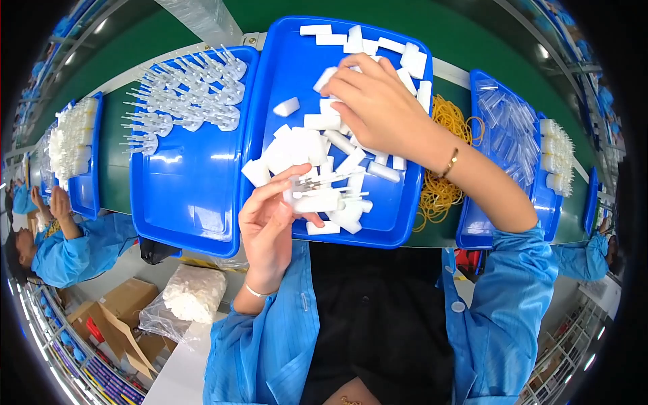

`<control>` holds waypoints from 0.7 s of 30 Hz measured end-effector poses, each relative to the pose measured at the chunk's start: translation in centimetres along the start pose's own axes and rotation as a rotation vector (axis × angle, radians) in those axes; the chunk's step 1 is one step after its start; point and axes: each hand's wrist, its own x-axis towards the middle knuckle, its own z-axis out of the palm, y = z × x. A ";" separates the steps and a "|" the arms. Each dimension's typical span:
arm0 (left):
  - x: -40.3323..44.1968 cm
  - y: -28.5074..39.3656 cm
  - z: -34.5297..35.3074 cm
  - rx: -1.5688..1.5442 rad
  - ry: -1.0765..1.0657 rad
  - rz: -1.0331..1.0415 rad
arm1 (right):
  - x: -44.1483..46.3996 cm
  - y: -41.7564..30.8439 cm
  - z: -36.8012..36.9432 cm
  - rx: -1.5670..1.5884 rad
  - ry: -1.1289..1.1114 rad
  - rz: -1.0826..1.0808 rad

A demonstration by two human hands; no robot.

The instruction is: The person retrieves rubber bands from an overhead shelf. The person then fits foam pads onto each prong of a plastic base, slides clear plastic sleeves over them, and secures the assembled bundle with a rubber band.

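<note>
My left hand (pixel 270 219) is closed around a white plastic piece with thin pins (pixel 324 181), held over the near left part of the middle blue tray (pixel 398 233). Its pins point to the right; the fingers cover much of its base. White foam-like blocks (pixel 322 121) lie loose in that tray, some piled beside the left hand. Farther up, my right hand (pixel 378 101) is bent over the blocks with its fingers curled. A white block (pixel 325 79) shows at its fingertips and appears pinched there, though the fingers partly hide the contact.
On the left, a blue tray (pixel 182 196) holds several white pinned pieces (pixel 189 91). Yellow rubber bands (pixel 439 196) lie right of the middle tray, beside a tray of clear plastic tubes (pixel 506 128). A co-worker (pixel 74 243) sits at far left. A bag of white pieces (pixel 196 290) stands below.
</note>
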 end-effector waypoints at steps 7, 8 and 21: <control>1.2 -0.9 1.7 0.005 -0.021 -0.078 | -4.0 -0.6 -1.8 0.105 -0.050 0.199; 1.3 -1.0 2.0 0.010 -0.026 -0.087 | -4.4 -0.5 -1.9 0.129 -0.068 0.233; 0.8 -1.9 3.2 0.123 -0.080 -0.074 | -7.0 0.0 -4.0 -0.002 0.071 0.119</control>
